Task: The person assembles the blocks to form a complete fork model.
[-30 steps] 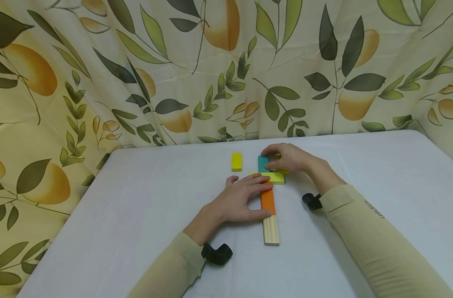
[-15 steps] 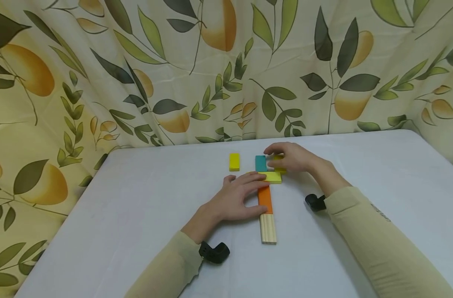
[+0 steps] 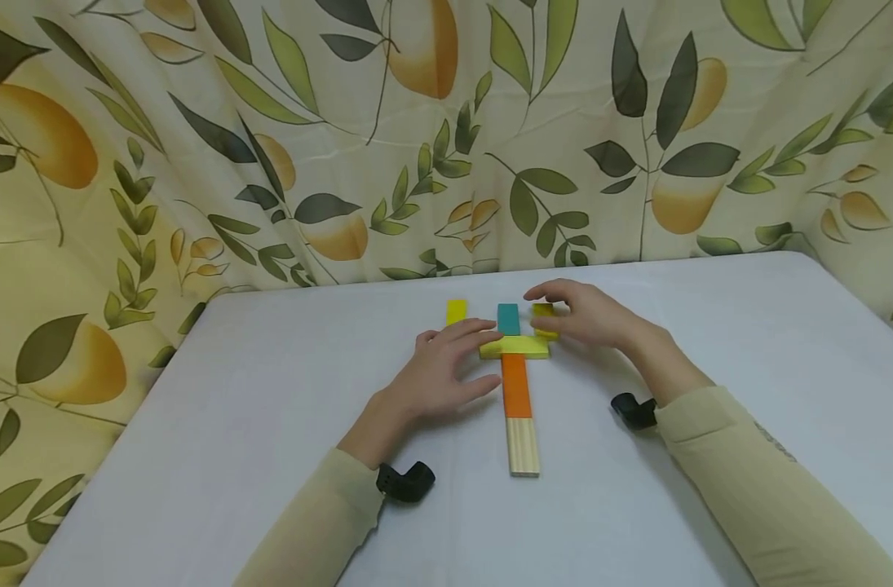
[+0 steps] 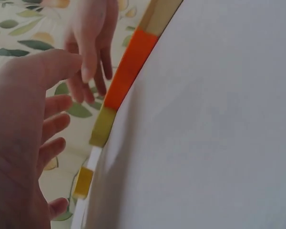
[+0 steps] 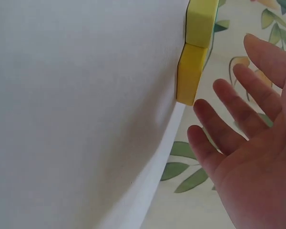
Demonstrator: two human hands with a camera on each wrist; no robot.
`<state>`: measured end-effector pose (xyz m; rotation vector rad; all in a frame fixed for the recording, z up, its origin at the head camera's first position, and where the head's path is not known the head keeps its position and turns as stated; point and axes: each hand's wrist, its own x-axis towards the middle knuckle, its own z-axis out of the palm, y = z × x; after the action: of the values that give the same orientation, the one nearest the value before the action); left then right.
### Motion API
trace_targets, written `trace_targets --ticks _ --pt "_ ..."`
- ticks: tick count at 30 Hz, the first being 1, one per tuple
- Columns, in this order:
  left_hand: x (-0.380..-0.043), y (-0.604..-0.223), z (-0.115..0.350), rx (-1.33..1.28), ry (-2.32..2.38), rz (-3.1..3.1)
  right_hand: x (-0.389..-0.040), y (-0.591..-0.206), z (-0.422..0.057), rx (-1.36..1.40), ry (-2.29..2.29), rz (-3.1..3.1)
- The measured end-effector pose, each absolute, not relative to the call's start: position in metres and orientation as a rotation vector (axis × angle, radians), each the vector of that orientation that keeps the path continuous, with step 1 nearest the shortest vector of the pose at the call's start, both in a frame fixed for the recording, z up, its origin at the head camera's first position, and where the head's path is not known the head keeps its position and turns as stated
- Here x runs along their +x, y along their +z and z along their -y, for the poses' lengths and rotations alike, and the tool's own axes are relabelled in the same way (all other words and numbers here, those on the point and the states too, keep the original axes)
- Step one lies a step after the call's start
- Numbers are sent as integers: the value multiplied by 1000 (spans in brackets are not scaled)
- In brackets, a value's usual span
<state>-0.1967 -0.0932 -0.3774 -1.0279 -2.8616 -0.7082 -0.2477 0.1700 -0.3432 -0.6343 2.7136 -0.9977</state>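
Note:
Flat wooden blocks lie in a line on the white table: a plain wood block (image 3: 523,447), an orange block (image 3: 516,385), a yellow-green block (image 3: 519,347) set crosswise, and a teal block (image 3: 508,319) at the far end. My left hand (image 3: 439,367) hovers left of the crosswise block, fingers spread and holding nothing; its fingertips overlap that block's left end in the head view. Over a yellow block (image 5: 190,71) at the right of the teal one, my right hand (image 3: 596,314) is spread with loose fingers. The right wrist view shows that hand apart from the block.
Another yellow block (image 3: 456,311) lies left of the teal one, partly behind my left hand. A patterned curtain (image 3: 417,163) hangs behind the table's far edge. Each wrist carries a small black camera, one by the left sleeve (image 3: 321,505).
My left hand has come off the orange and crosswise blocks, moving left and farther away. The right hand has let go of the teal block and shifted right. The blocks keep their layout.

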Motion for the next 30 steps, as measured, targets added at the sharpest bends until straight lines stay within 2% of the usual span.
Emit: trace_targets --ticks 10,30 --pt "-212 -372 116 -886 -734 2853 -231 -342 -164 -662 -952 -2717" --pt "-245 -376 126 -815 -764 2904 -210 -345 -144 -739 -765 -2749"
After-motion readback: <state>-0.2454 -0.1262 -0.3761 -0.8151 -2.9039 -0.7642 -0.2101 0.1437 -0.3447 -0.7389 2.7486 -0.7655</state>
